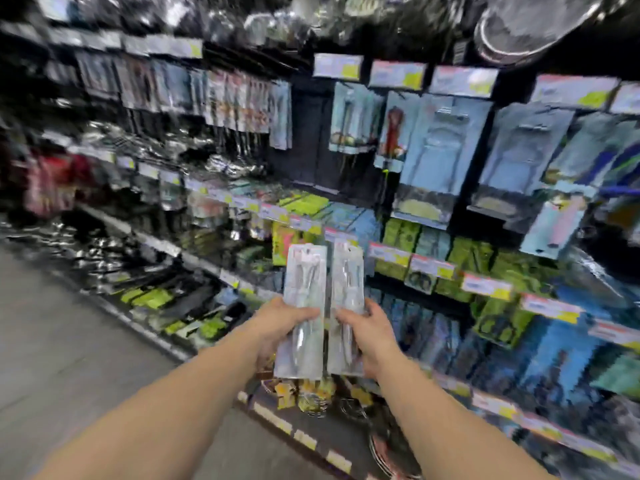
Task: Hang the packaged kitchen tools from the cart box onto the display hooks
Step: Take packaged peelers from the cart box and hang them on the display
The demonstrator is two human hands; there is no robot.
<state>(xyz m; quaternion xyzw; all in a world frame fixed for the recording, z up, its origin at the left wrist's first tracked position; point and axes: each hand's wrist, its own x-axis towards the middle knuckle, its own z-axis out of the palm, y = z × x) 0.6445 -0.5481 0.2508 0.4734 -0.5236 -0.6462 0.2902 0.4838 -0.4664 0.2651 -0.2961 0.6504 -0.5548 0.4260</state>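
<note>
Left hand (277,327): grips the left pack (304,310), thumb across its front, fingers curled behind. Pack is long, pale, clear-fronted, held upright; the tool inside is too blurred to name.

Right hand (363,336): grips the right pack (347,306) the same way, fingers over its front lower half. Same kind of pack, upright.

Packs: side by side, edges just beside each other, raised in front of the display (450,188), not touching it.

Display: dark wall of hanging goods. Blue carded packs (436,147) hang in the upper right rows; green packs (460,268) fill the row below. Price tags (396,75), white with yellow corners, run along each row.

Left side: shiny metal ware (131,143), heavily blurred.

Floor (52,341): grey, lower left.
</note>
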